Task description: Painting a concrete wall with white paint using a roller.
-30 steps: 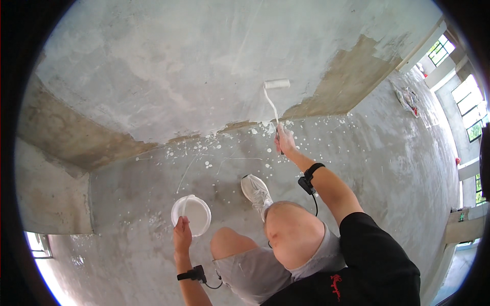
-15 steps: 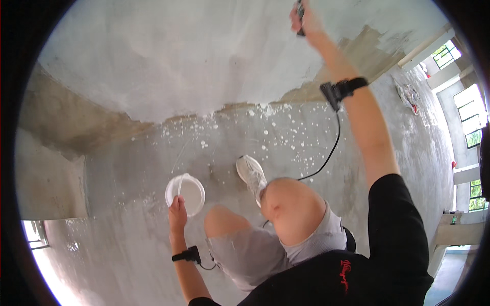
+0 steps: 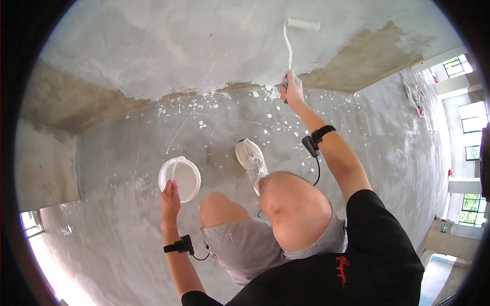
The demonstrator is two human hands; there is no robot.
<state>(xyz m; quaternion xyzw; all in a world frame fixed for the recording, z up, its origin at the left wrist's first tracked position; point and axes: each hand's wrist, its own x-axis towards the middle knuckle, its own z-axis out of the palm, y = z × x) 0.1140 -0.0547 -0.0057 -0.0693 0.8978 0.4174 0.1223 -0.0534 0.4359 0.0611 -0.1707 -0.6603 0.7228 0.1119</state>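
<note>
My right hand [image 3: 293,91] is closed round the dark handle of a paint roller [image 3: 303,24], whose white sleeve lies against the wall [image 3: 204,46] above. The wall is mostly coated pale, with bare brown patches low down. My left hand [image 3: 170,203] grips the handle of a white bucket [image 3: 196,179] in front of my left knee. White paint shows inside the bucket.
White drips spatter the grey concrete floor [image 3: 127,173] along the foot of the wall. My shoe [image 3: 250,158] stands between bucket and wall. A concrete block [image 3: 48,166] juts in at the left. Crumpled plastic sheeting [image 3: 412,94] lies far right, near windows.
My right hand has come down and toward me from high on the wall, bringing the roller's head into view. The left hand and bucket have shifted slightly up and left in the picture.
</note>
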